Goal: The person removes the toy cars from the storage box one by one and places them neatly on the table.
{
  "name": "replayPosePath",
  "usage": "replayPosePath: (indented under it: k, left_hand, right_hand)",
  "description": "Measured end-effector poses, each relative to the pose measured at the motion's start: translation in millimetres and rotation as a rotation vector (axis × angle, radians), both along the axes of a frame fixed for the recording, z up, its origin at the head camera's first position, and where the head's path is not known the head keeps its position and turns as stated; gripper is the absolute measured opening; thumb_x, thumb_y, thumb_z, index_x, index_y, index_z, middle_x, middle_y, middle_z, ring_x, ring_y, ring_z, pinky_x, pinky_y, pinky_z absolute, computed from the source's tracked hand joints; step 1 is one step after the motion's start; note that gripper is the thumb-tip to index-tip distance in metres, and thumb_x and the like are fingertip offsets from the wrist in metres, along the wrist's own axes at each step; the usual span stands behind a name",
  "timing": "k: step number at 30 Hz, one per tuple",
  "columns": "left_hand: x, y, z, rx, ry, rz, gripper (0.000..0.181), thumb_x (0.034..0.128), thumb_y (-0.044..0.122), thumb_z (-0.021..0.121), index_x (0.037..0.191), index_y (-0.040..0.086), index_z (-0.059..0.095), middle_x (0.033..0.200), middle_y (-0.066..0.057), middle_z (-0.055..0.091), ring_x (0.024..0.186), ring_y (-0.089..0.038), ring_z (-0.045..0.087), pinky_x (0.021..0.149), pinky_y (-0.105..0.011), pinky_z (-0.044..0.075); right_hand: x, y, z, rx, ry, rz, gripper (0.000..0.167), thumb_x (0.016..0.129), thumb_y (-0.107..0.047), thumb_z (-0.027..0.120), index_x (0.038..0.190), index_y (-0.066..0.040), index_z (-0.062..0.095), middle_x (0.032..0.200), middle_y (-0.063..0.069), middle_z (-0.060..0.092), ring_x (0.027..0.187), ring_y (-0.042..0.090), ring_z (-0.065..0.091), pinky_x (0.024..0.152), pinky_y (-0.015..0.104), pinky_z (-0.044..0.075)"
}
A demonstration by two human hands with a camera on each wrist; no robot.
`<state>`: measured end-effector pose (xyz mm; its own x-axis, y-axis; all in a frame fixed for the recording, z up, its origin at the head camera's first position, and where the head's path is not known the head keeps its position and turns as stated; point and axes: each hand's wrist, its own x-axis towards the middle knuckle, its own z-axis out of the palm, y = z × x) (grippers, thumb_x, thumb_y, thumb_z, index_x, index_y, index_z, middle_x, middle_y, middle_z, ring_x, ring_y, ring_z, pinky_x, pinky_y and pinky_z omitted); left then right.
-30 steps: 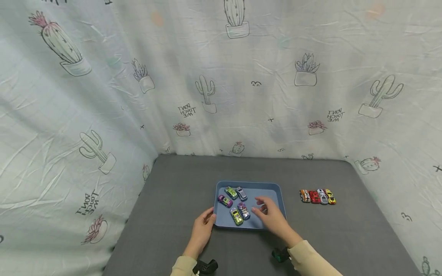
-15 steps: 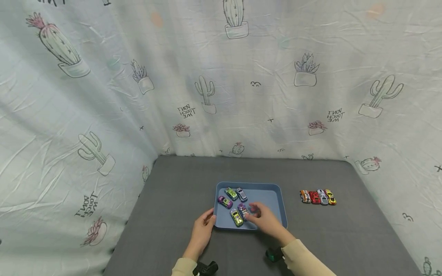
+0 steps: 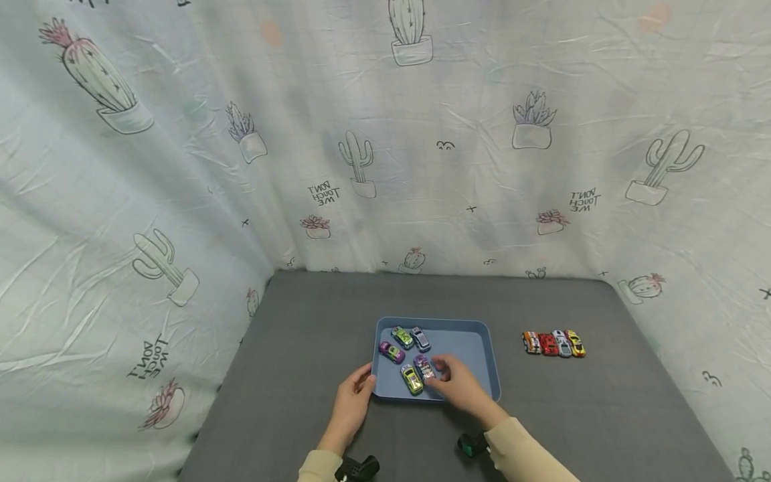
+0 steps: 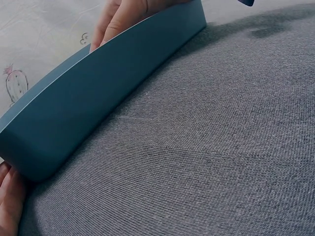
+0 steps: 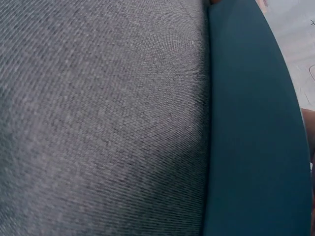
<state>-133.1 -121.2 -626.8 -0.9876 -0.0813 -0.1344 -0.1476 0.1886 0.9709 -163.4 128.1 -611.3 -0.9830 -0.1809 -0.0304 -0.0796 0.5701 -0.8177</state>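
A blue tray (image 3: 470,345) holds several toy cars in its left half. The left hand (image 3: 352,404) touches the tray's left wall near the front corner; in the left wrist view its fingers (image 4: 10,196) lie against the tray's outer wall (image 4: 78,108). Inside the tray, the right hand (image 3: 462,388) has thumb and fingers curled at the purple patterned car (image 3: 424,368), touching its right side. Just left of that car sits a yellow-green one (image 3: 412,379). Further back are a purple car (image 3: 391,352), a green car (image 3: 402,337) and a silver-grey one (image 3: 420,339).
To the right of the tray, an orange-white car (image 3: 531,342), a red car (image 3: 548,344), a silver car (image 3: 562,343) and a yellow car (image 3: 575,343) stand side by side on the grey tabletop (image 3: 325,314). A cactus-print curtain (image 3: 446,221) hangs behind.
The right hand has moved left and slightly down, from above the tray's middle to the purple patterned car. The left hand has stayed at the tray's side.
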Motion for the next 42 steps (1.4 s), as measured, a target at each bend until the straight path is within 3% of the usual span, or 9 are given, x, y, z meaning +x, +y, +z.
replayPosePath:
  k: [13,21,35,42]
  left_hand:
    - [1.3,-0.9,-1.1,-0.012,0.007,0.003,0.038,0.0995,0.025,0.057,0.133,0.008,0.057,0.125,-0.012,0.061,0.113,-0.026,0.058,0.095,-0.043,0.048]
    - [1.0,-0.4,-0.8,-0.004,-0.005,0.007,0.038,0.0993,0.025,0.057,0.133,0.008,0.057,0.125,-0.012,0.061,0.113,-0.025,0.057,0.096,-0.043,0.048]
    - [1.3,0.8,-0.4,-0.013,-0.002,0.001,0.039,0.0998,0.025,0.056,0.134,0.007,0.056,0.126,-0.013,0.06,0.114,-0.026,0.057,0.096,-0.044,0.048]
    - [2.0,0.9,0.0,-0.019,0.004,0.004,0.039,0.0993,0.027,0.057,0.134,0.008,0.056,0.126,-0.012,0.06,0.114,-0.026,0.057,0.096,-0.044,0.047]
  right_hand:
    - [-0.7,-4.4,3.5,0.091,0.032,0.021,0.038,0.084,-0.02,0.076,0.116,-0.003,0.062,0.097,0.004,0.058,0.08,0.013,0.051,0.067,0.031,0.047]
    - [-7.5,-12.1,8.9,0.097,0.018,0.005,0.035,0.083,-0.025,0.077,0.107,-0.004,0.064,0.092,0.002,0.06,0.082,0.016,0.054,0.072,0.037,0.049]
    - [-8.9,-11.2,5.2,0.098,0.046,0.012,0.026,0.082,-0.015,0.074,0.105,-0.004,0.067,0.087,0.0,0.059,0.078,0.014,0.054,0.07,0.036,0.049]
    - [-7.9,-12.5,4.1,0.117,0.034,-0.008,0.031,0.081,-0.025,0.078,0.104,-0.007,0.067,0.086,-0.002,0.059,0.077,0.012,0.054,0.069,0.034,0.048]
